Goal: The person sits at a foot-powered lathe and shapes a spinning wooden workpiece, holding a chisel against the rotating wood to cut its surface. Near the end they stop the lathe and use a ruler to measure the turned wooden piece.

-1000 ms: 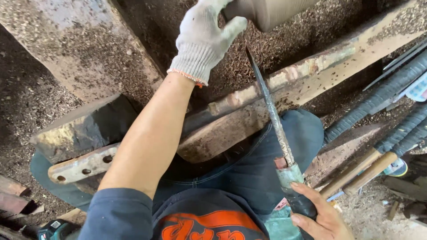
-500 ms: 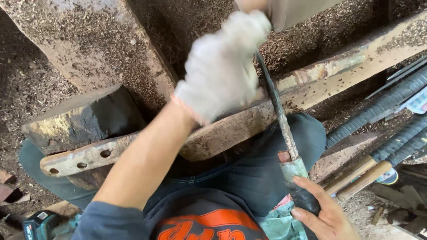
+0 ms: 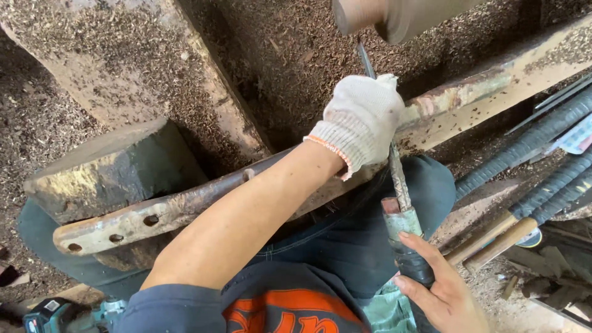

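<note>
Steel, long and rough-toothed, the file (image 3: pixel 398 179) runs from near right up toward the far middle, lying across a worn metal bar (image 3: pixel 185 206) that slants from the near left to the far right over the person's lap. Its handle (image 3: pixel 404 243), wrapped in grey-green tape with a dark band lower down, sits in the bare right hand (image 3: pixel 441 290), whose fingers curl around it in a firm grasp at the near right edge. Farther up, the left hand (image 3: pixel 361 120), in a white knitted glove with an orange-trimmed cuff, is clenched over the file's blade just where it crosses the bar, so that stretch of the blade is hidden; the thin tip shows again beyond the glove. The bar has a row of holes near its left end, which rests on a chunky wooden block (image 3: pixel 111 169). Behind that, a big sawdust-covered timber (image 3: pixel 123 68) leans away to the far left. Sawdust lies thick on the ground all around. Off to the right are several ribbed steel rods (image 3: pixel 542 139) and a couple of wooden tool handles (image 3: pixel 493 237). At the near left corner sits a teal cordless power tool (image 3: pixel 55 314).
</note>
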